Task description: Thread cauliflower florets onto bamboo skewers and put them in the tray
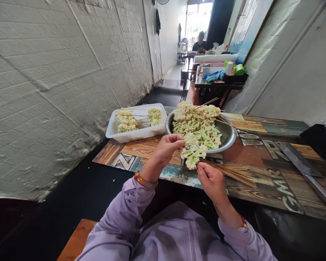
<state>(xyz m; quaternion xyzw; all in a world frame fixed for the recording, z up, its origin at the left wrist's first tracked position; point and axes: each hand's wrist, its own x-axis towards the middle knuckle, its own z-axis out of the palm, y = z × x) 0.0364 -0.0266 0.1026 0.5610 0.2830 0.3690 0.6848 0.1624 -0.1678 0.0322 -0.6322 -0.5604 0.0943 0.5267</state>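
Observation:
My left hand (170, 146) is closed, thumb and fingers pinching a pale cauliflower floret (190, 139) in front of the metal bowl. Just below it, more cauliflower (192, 156) with green stems is held at its lower right edge by my closed right hand (211, 180). A thin stick seems to run under the right palm; most of it is hidden. Behind both hands stands the metal bowl (228, 137), heaped with cut cauliflower (198, 128), and cauliflower skewers lie across its far rim. A bundle of bamboo skewers (236, 172) lies on the table beside my right hand.
Left of the bowl, a white plastic tray (141, 135) holds several cauliflower skewers. On the right of the patterned wooden table (263, 188) lies a cleaver (299, 159), near a black box (316, 139). Farther back are a cluttered table (218, 85) and a seated person (200, 44).

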